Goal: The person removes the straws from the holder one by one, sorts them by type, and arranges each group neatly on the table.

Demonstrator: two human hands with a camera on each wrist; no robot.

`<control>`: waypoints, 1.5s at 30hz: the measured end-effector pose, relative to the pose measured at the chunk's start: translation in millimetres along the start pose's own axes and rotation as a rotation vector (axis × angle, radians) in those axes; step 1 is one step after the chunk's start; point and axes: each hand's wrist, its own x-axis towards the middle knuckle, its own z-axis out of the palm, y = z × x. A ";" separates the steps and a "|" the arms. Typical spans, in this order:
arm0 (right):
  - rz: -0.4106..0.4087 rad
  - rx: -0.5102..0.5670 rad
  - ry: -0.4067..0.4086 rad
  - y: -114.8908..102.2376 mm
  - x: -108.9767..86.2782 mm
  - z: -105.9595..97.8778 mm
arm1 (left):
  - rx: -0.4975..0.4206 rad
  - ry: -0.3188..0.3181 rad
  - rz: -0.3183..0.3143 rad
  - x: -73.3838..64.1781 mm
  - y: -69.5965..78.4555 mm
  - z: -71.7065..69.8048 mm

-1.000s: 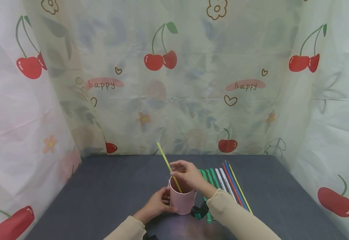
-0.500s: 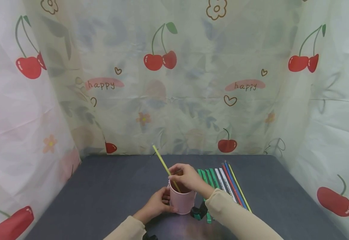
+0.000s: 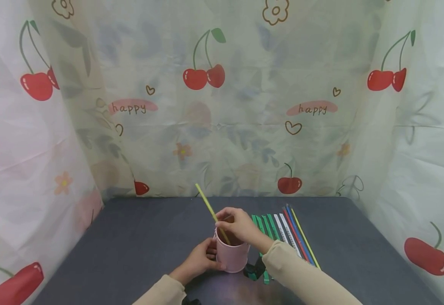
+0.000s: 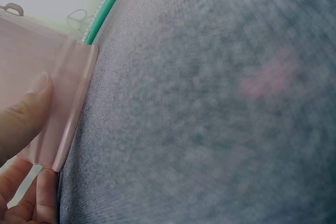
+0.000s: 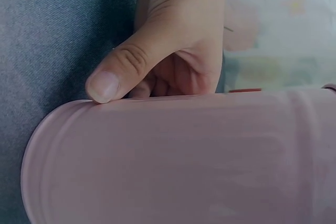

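A pink pail [image 3: 231,259] stands upright on the dark table. My left hand [image 3: 201,258] grips its lower left side, thumb at the front. In the left wrist view the left thumb [image 4: 26,116] presses the pail's wall near its base. Above the pail's mouth, my right hand [image 3: 241,224] pinches a slim yellow pencil-like stick [image 3: 206,204] between thumb and fingers. The stick leans left, its lower end inside the pail. The right wrist view shows the pail's side and the left hand [image 5: 173,35]; the right fingers are out of that view.
Right of the pail lie several green sticks [image 3: 270,224], white sticks with print [image 3: 283,228], a red stick [image 3: 292,228], a blue stick [image 3: 296,224] and another yellow stick [image 3: 303,235]. The right forearm passes over their near ends. A patterned curtain [image 3: 222,140] surrounds the table [image 3: 149,224].
The right hand has lowered slightly with the yellow stick, whose top has moved down and a little left. Over the last half second it has barely moved. The left hand stays on the pail.
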 end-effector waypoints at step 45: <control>0.007 0.613 0.317 -12.0 -6.4 -64.7 | -0.011 0.037 0.052 1.8 -4.6 2.7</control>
